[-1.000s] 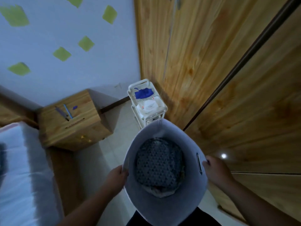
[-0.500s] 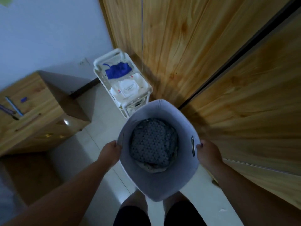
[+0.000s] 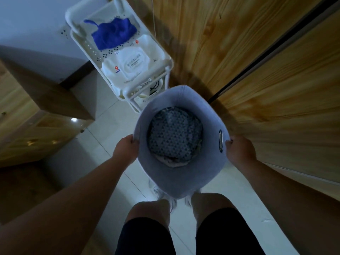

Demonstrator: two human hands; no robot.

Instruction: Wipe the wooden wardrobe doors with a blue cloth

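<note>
At the bottom of the frame the person's bare knees are showing above the pale tiled floor, and just above them both hands are carrying a soft grey basket. The left hand is gripping the rim on the left with its fingers curled over the edge. The right hand is gripping the opposite rim in the same way, just beside a metal eyelet. Neither hand is free. A patterned fabric is lying bunched in the bottom of the basket. By my reading, the step in hand is getting this basket out of the way, since no wiping can begin while both hands are occupied. Doing that well probably means lowering it level so that the soft wall is not folding, and setting it on bare floor towards the lower left, away from the doors. One hand could then be reaching forward. Beyond the basket, in the upper centre-left, a white cart is standing close to the wardrobe. The blue cloth is lying crumpled in the far end of its top tray, touching a white pack of wipes at the near end. The wooden wardrobe doors are filling the upper right of the frame, with a dark gap running between them. A wooden bedside cabinet is sitting at the left edge.
</note>
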